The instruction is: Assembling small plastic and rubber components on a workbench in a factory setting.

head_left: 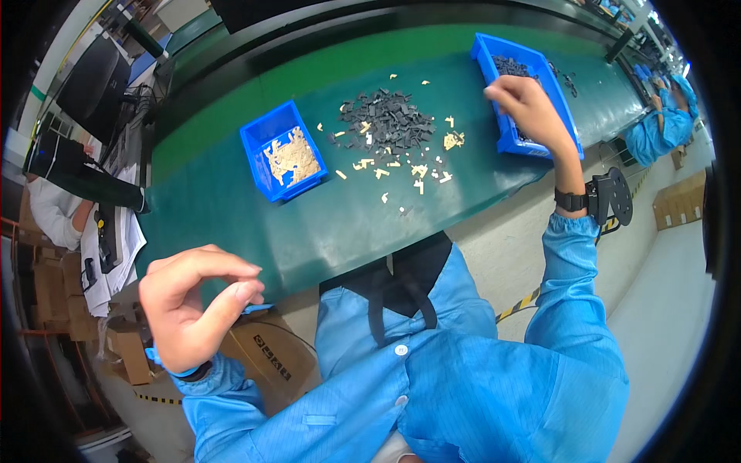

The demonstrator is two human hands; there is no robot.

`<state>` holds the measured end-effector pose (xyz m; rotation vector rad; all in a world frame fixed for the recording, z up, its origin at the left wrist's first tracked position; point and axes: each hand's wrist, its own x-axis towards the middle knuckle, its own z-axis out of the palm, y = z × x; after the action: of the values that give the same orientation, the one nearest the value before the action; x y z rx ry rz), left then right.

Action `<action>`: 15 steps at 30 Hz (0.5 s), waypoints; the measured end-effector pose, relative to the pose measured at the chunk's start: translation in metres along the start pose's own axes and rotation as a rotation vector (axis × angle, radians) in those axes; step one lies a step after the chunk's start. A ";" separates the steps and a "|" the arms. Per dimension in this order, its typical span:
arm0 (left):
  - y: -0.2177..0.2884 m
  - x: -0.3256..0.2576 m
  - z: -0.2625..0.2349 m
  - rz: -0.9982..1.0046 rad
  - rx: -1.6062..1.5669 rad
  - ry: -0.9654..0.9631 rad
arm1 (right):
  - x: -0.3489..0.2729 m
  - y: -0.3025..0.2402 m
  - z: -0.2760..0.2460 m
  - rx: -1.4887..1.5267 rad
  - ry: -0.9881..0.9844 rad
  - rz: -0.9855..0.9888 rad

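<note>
My left hand point(197, 305) is raised near the front left edge of the green table, its fingers curled toward the thumb. Whatever lies between those fingertips, if anything, is too small to make out. Over the near side of a long blue bin point(567, 116) hangs my right hand point(529, 112), fingers closed and their inner side hidden. Small dark parts point(509, 68) fill that bin. Between the hands, a heap of dark grey plastic pieces point(390, 116) is spread on the table, with cream pieces point(419, 170) scattered around it. A smaller blue bin point(255, 158) holds more cream pieces point(293, 160).
The green table point(231, 247) runs across in front of me. At left are a monitor point(93, 85), papers point(131, 239) and a person's arm point(58, 220). Another person in blue point(660, 127) sits at far right. Cardboard boxes point(266, 355) stand below the table.
</note>
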<state>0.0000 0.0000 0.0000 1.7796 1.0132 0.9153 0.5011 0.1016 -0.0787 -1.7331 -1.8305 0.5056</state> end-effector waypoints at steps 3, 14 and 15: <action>0.021 0.014 -0.010 0.285 0.320 -0.066 | 0.003 -0.034 0.037 0.113 -0.225 -0.185; -0.035 0.168 -0.017 0.486 0.592 0.197 | 0.034 -0.041 0.104 -0.058 -0.208 -0.413; -0.049 0.179 -0.010 0.550 0.661 0.230 | 0.033 -0.037 0.099 -0.083 -0.173 -0.386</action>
<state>0.0499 0.1785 -0.0113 2.6399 1.0645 1.2302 0.4101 0.1417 -0.1269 -1.3689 -2.2697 0.4353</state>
